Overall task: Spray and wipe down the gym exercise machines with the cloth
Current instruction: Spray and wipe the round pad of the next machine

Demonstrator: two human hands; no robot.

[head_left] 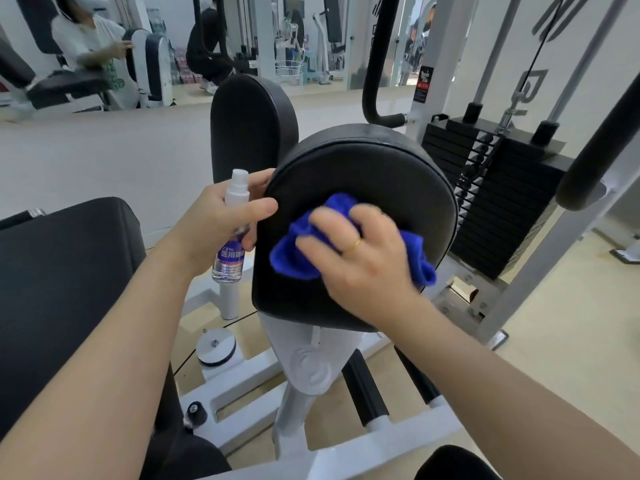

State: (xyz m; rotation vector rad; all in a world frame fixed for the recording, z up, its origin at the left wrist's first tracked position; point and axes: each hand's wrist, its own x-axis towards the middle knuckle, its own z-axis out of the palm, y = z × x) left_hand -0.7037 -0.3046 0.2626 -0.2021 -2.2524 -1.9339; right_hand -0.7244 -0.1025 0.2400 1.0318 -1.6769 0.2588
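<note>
A black rounded pad (388, 174) of a white-framed gym machine stands in the middle of the view. My right hand (356, 258) grips a bunched blue cloth (301, 247) and presses it against the pad's face. My left hand (221, 223) holds a clear spray bottle (232, 237) with a white nozzle, upright, just left of the pad; its thumb and fingertips touch the pad's left edge.
A second black pad (252, 126) stands behind on the left. A black seat (62, 289) fills the lower left. A weight stack (491, 199) with guide rods sits at right, a black foam roller (602, 147) beside it. People sit on machines at the back.
</note>
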